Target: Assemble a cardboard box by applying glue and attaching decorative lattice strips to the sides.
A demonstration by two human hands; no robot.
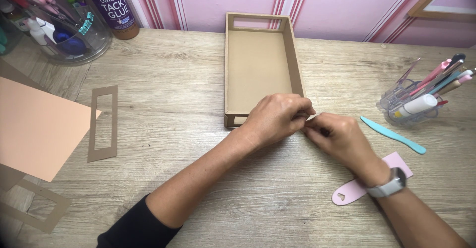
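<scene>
1. Our left hand [275, 119] is curled over the near right corner of the brown cardboard tray [258, 69], fingers pinched onto the rim there.
2. Our right hand [337, 141] sits just beside it, fingertips meeting the left ones at that same corner. It's clenched around something small, but we honestly can't tell what since the fingers hide it.
3. The tray itself lies flat on the wooden worktop [198, 94], long side running near to far, with a cut-out slot in its far end wall and another in the near one.
4. Under our right wrist, there's a pink tag-shaped piece [347, 194] with a tiny heart cut-out, plus a pink card [400, 161].
5. Right of the hands lies a teal folding tool [392, 135], and past that a clear pen holder [409, 101] stuffed with pens.
6. Over on the left: a brown cardboard frame [103, 123], a peach sheet of paper [37, 129], and another brown frame [37, 203] at the near left.
7. Far left we've got a glue bottle [114, 7] and a clear round container [59, 22] of supplies.
</scene>
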